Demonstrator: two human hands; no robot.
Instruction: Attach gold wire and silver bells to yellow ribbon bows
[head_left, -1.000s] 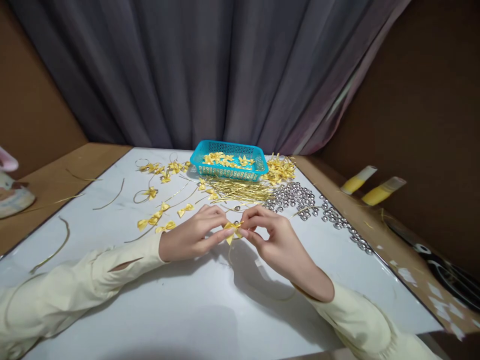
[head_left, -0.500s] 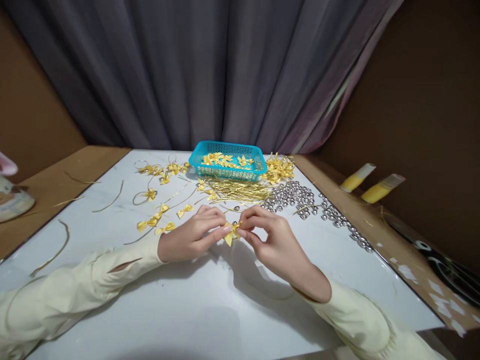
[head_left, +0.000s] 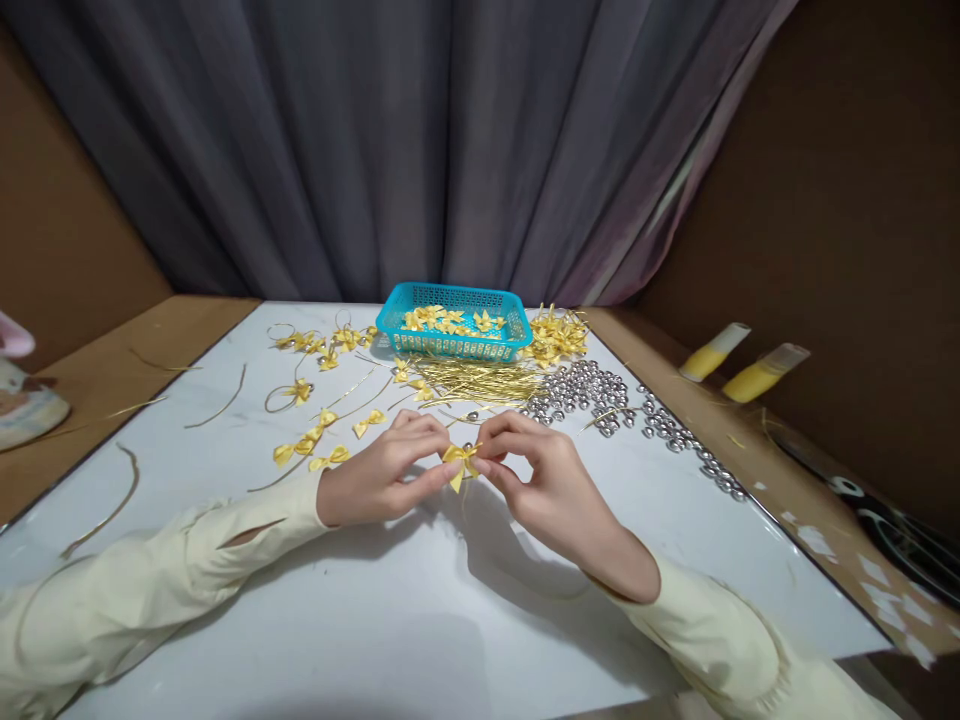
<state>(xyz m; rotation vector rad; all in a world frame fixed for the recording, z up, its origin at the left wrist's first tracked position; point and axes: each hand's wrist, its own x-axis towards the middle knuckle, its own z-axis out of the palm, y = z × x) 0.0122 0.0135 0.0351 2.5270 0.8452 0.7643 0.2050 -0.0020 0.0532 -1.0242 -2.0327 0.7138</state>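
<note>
A small yellow ribbon bow (head_left: pixel 460 462) is pinched between my two hands, above the middle of the white tabletop. My left hand (head_left: pixel 386 468) is closed with thumb and fingertips on the bow's left side. On the other side, my right hand (head_left: pixel 544 475) grips its right edge between thumb and forefinger. A bit of silver shows at the top of the bow, and a thin cord seems to hang below it. Just beyond my fingers lies a silver bead (head_left: pixel 472 416). Loose yellow bows (head_left: pixel 328 457) lie left of my left hand.
A blue basket (head_left: pixel 454 347) holding yellow bows stands at the back. Before it lies a bundle of gold cords (head_left: pixel 480 381), with silver beads (head_left: pixel 585 390) to the right. More bows (head_left: pixel 559 337) are heaped beside the basket. Two yellow tubes (head_left: pixel 765 373) and black scissors (head_left: pixel 900 545) lie right.
The bow has turned slightly in my fingers, and more of its left loop shows. Both hands keep their pinch in nearly the same place.
</note>
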